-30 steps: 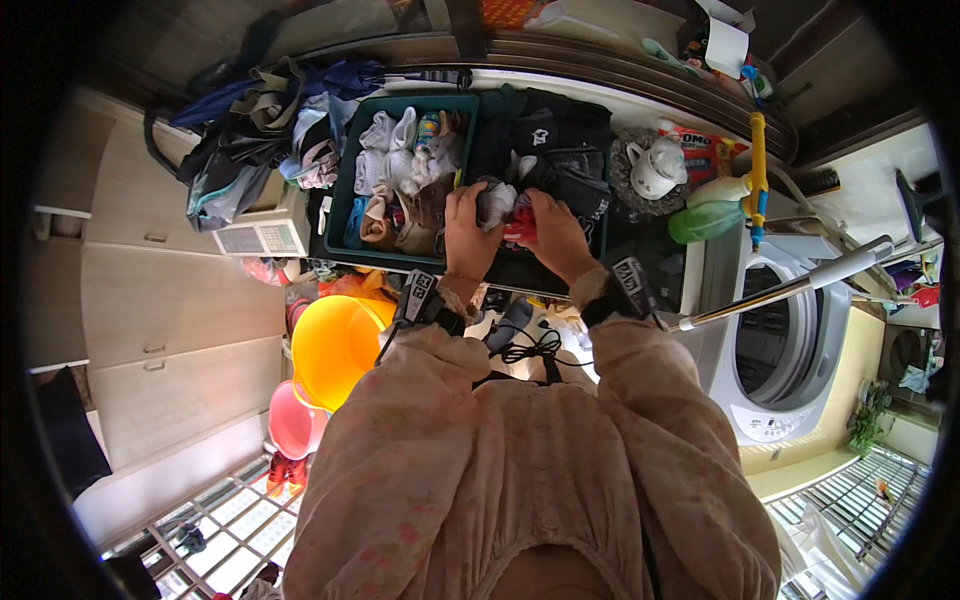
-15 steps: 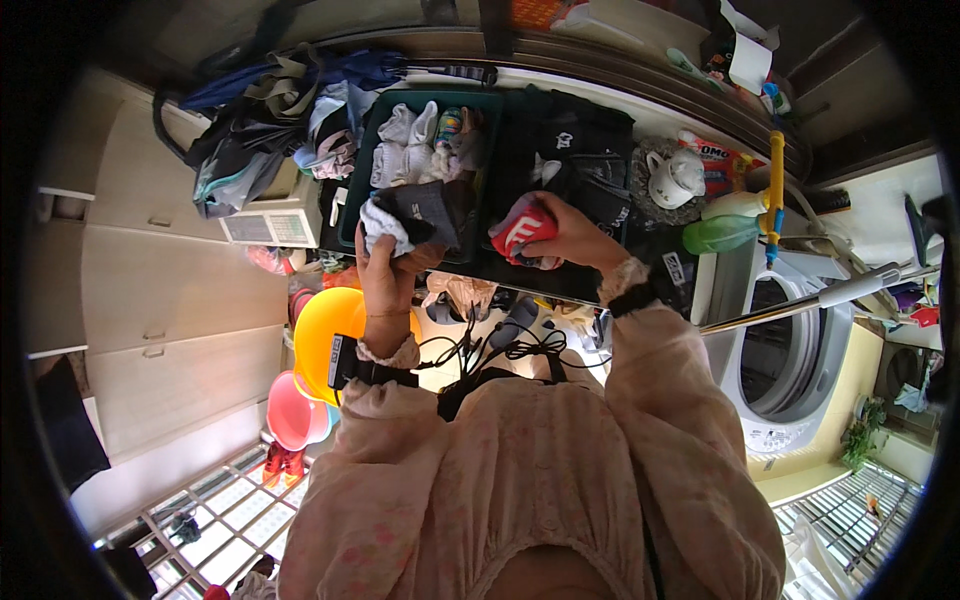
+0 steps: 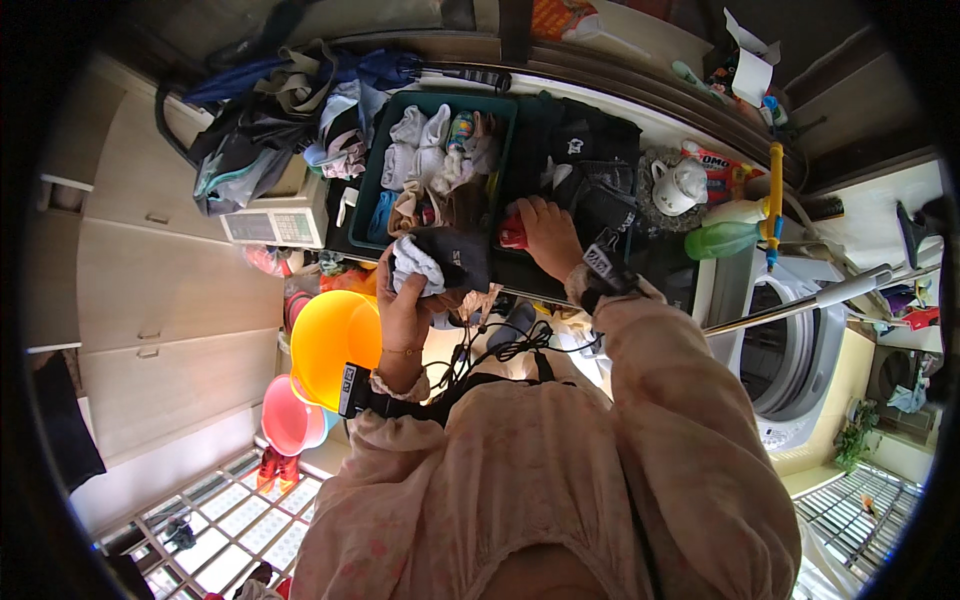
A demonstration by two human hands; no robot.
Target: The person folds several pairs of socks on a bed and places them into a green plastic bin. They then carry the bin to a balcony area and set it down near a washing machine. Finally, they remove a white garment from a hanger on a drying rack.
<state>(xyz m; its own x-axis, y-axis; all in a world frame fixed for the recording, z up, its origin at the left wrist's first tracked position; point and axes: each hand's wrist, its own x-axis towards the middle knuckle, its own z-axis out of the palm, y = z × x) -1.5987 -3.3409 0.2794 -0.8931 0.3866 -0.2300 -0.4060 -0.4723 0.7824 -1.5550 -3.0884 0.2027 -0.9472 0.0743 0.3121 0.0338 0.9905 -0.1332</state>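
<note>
White-and-dark bundle [image 3: 418,268] in the left hand's [image 3: 402,318] pinch — red bundle [image 3: 511,233] partly under the right hand [image 3: 551,238], closure unclear.

From my remote seat I've got a dark countertop [image 3: 665,272] stretching across — and it's crowded! There's a green tray [image 3: 376,170] on its left half, dark clothes [image 3: 603,135] bunched just right of it, then farther right I'm seeing a round grey mat [image 3: 655,220], a red packet [image 3: 722,178] and a green bottle [image 3: 722,241] — all packed close.
</note>
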